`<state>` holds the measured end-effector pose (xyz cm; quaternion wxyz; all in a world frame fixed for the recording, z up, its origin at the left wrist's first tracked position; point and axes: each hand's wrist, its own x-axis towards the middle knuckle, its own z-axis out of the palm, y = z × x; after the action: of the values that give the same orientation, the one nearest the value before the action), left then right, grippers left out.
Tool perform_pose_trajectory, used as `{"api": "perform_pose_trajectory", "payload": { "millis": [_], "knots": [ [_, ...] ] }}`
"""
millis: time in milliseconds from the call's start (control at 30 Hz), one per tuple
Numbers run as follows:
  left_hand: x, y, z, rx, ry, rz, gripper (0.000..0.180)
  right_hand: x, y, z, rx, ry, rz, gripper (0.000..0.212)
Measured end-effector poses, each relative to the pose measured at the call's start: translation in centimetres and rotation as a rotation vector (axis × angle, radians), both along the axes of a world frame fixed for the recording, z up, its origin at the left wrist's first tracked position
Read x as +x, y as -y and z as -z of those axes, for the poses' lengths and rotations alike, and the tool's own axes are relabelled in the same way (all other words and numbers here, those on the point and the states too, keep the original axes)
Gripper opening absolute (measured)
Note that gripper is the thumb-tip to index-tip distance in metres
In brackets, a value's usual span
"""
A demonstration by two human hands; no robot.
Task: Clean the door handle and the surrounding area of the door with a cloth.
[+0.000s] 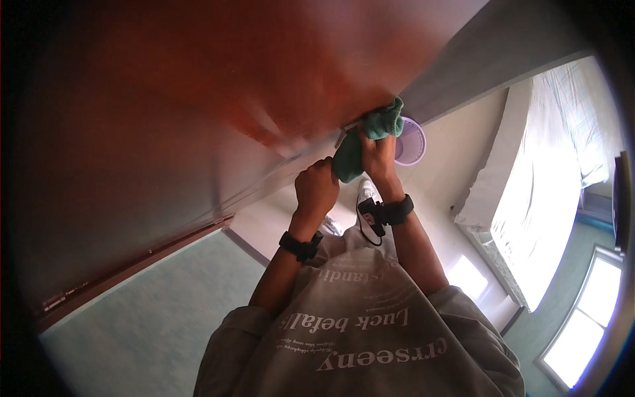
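Observation:
A reddish-brown wooden door [218, 86] fills the upper left, its lower edge running diagonally. My right hand [377, 159] grips a green cloth [370, 135] and presses it against the door's edge. My left hand [316, 187] is closed in a fist just left of the cloth, touching the door's edge; whether it holds the cloth's lower end I cannot tell. Both wrists wear black bands.
A lilac mesh basket [411, 142] stands on the pale floor [456, 152] behind my right hand. A bed with a light cover [542, 192] lies at right, a bright window [589, 317] at lower right. A teal wall [145, 317] and door hinge [56, 301] are at left.

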<state>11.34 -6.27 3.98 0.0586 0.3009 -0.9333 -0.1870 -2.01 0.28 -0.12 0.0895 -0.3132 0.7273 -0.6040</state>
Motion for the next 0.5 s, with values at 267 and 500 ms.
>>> {"api": "perform_pose_trajectory", "payload": {
  "millis": [267, 500],
  "knots": [
    [-0.1, 0.1, -0.5, 0.044, 0.0, 0.001, 0.011, -0.4, 0.4, -2.0, -0.207, 0.087, 0.055, 0.025],
    [0.0, 0.1, -0.1, 0.05, -0.039, -0.005, 0.005, 0.2, 0.3, -1.0, -0.088, -0.134, 0.058, 0.022]
  ]
}}
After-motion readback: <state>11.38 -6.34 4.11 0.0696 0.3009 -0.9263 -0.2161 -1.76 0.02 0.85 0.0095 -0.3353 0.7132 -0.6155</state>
